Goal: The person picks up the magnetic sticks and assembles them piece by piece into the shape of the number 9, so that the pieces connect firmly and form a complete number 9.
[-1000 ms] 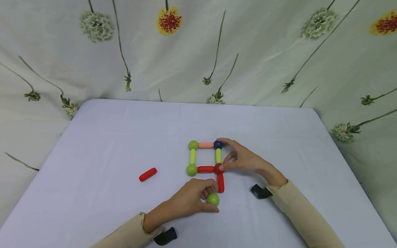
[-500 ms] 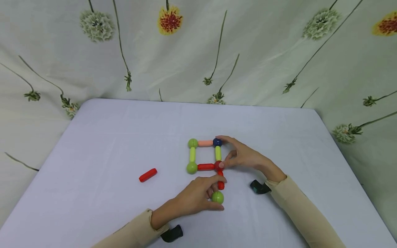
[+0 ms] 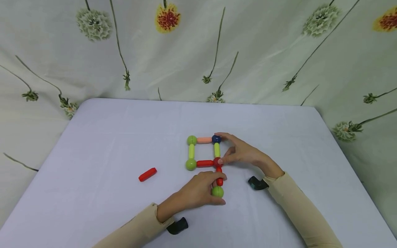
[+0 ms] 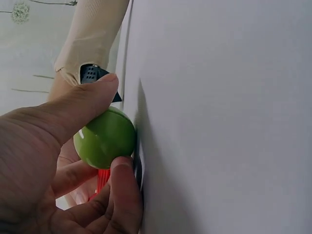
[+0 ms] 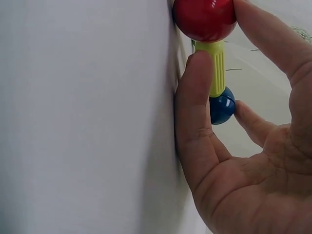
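Observation:
In the head view, a square of magnetic balls and sticks lies on the table. Its corners are two green balls at left, a blue ball (image 3: 216, 138) and a red ball (image 3: 217, 161). From the red ball a red stick (image 3: 220, 181) points toward the person. My left hand (image 3: 196, 193) holds a green ball (image 4: 105, 139) between thumb and fingers, right at that stick's near end; its index finger reaches over the stick. My right hand (image 3: 243, 151) spans the square's right side, thumb on the red ball, index finger at the blue one, beside the yellow-green stick (image 5: 218, 68).
A loose red stick (image 3: 147, 174) lies on the white-covered table (image 3: 93, 193), left of the square. Dark devices are strapped at the left wrist (image 3: 177, 226) and right wrist (image 3: 258, 183). A flowered cloth (image 3: 186, 51) hangs behind the table.
My left hand has moved right and away from the person, bringing the green ball up to the red stick's end. The square sits slightly farther up in view, my right hand along with it.

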